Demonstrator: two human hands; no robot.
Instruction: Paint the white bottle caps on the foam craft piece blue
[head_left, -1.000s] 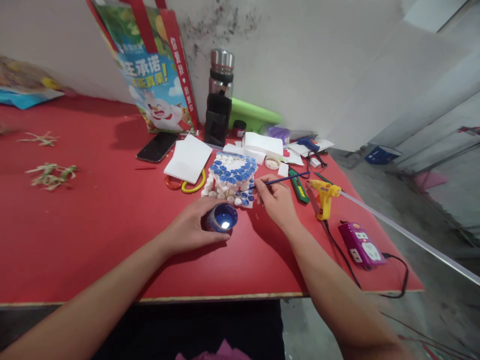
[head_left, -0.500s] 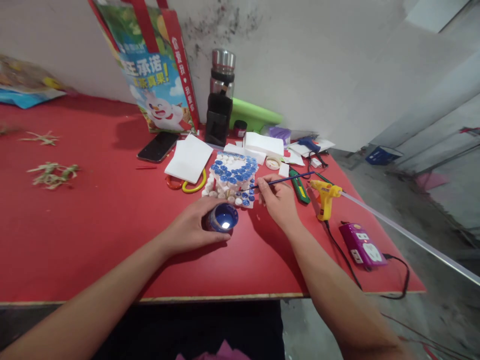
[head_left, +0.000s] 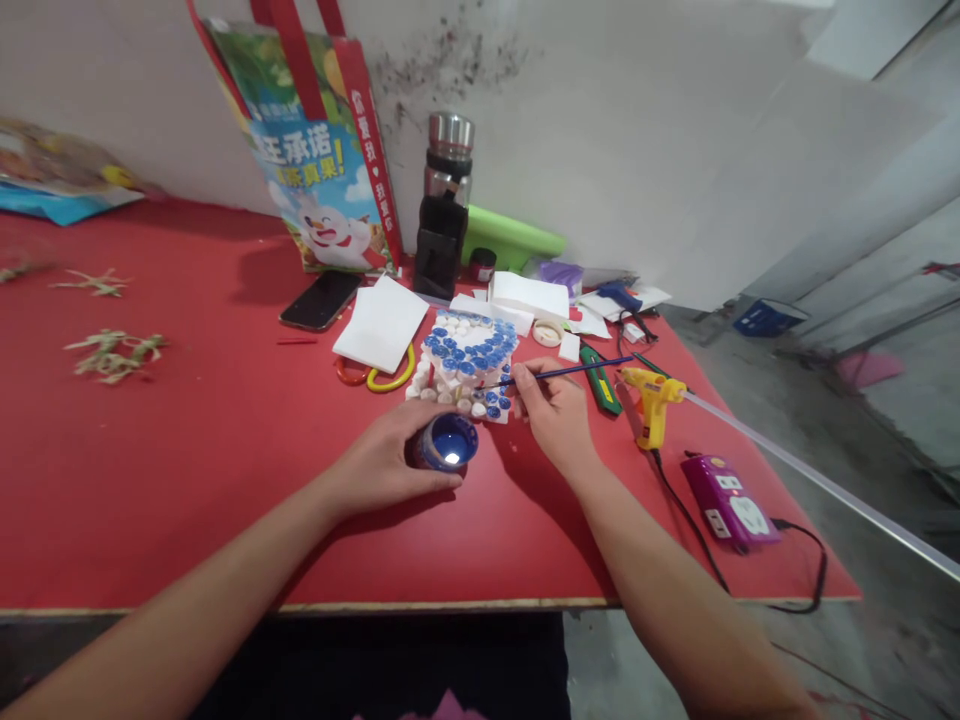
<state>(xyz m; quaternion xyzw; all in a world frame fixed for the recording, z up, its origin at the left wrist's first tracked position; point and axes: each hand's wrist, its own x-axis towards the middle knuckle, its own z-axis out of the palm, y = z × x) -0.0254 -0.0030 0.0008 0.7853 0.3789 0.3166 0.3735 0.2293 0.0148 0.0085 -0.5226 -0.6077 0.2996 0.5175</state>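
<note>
With its fingers curled around a small jar of blue paint (head_left: 429, 447), the left hand (head_left: 390, 455) sits above the front part of the red table (head_left: 225, 500), beside the craft piece (head_left: 469, 362) of white and blue discs, itself midway between the table's left and right edges. Right hand (head_left: 555, 415): thumb and fingers pinching a slim blue paintbrush (head_left: 574, 371), tip at the piece's lower tier; toward the right edge, one green cutter (head_left: 601, 382), one yellow glue gun (head_left: 654, 405), one purple power socket (head_left: 731, 503).

Bare forearms (head_left: 244, 560), black clothing (head_left: 420, 660) on the lap, pointed pink cloth (head_left: 448, 706).
</note>
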